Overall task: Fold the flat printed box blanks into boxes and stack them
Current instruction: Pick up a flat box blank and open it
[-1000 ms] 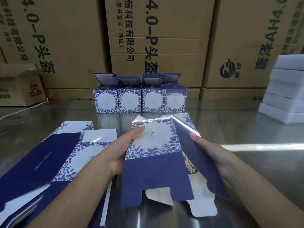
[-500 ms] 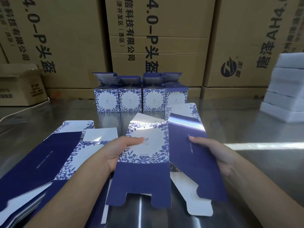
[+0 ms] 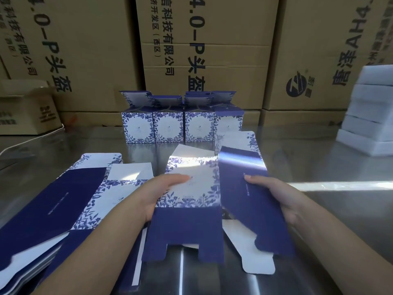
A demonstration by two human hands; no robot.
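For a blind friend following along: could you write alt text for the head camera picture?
Two bare hands hold a blue-and-white floral box blank at a metal table: the left hand on its floral panel, the right hand on its dark blue side. A pile of flat blanks lies at left; four folded boxes stand behind, before brown cartons.

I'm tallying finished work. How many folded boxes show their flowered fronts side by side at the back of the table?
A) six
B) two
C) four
C: four folded boxes stand in a row with their flowered fronts toward the camera, beyond the blank that the left hand and the right hand hold.
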